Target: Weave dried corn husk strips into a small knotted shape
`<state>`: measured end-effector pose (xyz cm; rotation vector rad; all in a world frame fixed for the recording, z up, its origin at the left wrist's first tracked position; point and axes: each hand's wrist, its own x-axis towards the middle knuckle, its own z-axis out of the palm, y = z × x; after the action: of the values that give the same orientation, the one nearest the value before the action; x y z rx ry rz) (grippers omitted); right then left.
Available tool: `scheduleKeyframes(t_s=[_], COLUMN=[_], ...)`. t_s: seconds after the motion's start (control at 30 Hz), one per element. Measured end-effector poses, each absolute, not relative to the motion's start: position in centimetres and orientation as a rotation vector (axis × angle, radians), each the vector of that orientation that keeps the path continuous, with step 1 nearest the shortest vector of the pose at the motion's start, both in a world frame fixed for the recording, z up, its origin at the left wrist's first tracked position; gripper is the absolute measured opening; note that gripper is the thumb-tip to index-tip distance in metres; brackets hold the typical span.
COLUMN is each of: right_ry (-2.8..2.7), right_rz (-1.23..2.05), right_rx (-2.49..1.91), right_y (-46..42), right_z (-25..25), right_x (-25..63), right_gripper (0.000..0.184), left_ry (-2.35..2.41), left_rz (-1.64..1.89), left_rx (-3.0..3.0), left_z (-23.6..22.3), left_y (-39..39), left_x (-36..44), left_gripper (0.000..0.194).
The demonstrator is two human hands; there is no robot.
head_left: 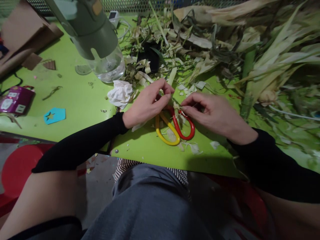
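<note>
Brown cardboard (22, 31) lies at the far left of a green table (85, 96), with a purple box (17, 101) nearer the edge and a red stool (21, 166) below. Beside the box is a blue piece of paper (60, 115) with a star-shaped cutout. Next comes a clear bottle with a grey-green top (93, 35), upright, and a crumpled white paper (121, 93) just in front of it. The left hand (153, 100) is beside this paper, fingers bent, thumb close to the forefinger; whether it grips something I cannot tell. Scissors (175, 125) lie beneath the hands, yellow and red handles towards the person, blades hidden. Behind them spreads a heap of dry husks (200, 36), with a dark flat object (151, 55) among the scraps. The right hand (212, 111) pinches a thin pale shred (177, 106) between thumb and forefinger, above the red handle. Farther right stands a green stalk (248, 63) amid more leaves.
</note>
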<state>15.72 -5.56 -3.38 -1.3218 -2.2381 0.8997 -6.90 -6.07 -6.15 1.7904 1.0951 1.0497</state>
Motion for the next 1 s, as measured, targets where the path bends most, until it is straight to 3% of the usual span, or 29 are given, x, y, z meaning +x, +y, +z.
scheduleKeyframes(t_s=[0.4,0.6,1.0], right_ry=[-2.211,-2.251,-2.309], right_rz=[1.025,1.0,0.98], right_rx=[-1.372,-1.376,-1.328], right_y=[-5.3,-5.3,-5.2], right_z=[-3.6,-3.8,-3.9], right_x=[15.8,15.7,15.8], right_gripper=[0.012,0.018,0.018], left_ry=[1.166,1.072,1.043], left_rz=[0.847,0.771,0.675], left_rx=[1.865,1.909,2.204], left_z=[-5.5,-5.0,-5.8], left_y=[-5.4,-5.9,-5.7], left_x=[-7.9,-8.3,-8.1], left_gripper=[0.003,0.03,0.018])
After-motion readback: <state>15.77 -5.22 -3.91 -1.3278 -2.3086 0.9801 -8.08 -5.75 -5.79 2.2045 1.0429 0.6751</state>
